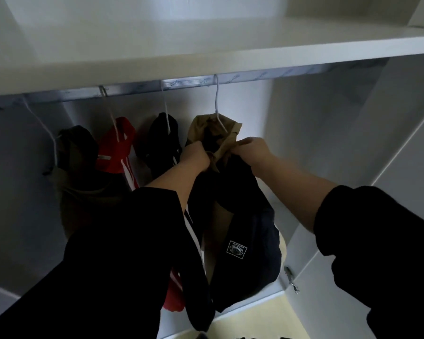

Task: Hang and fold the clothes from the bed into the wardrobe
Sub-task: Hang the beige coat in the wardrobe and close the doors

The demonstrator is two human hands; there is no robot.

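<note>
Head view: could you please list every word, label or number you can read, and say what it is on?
"HONG": printed repeatedly along the rail; it is blurred, so this reading is uncertain.
Patch on the jacket: white lettering and an emblem, too small to read.
No other text shows.

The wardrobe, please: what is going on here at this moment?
A person stands at the open wardrobe. The left hand and the right hand both grip the tan collar area of a navy jacket, which is on a white hanger hooked over the rail. To its left three pieces hang on the same rail: a black garment, a red garment with white stripes and a dark olive garment.
</note>
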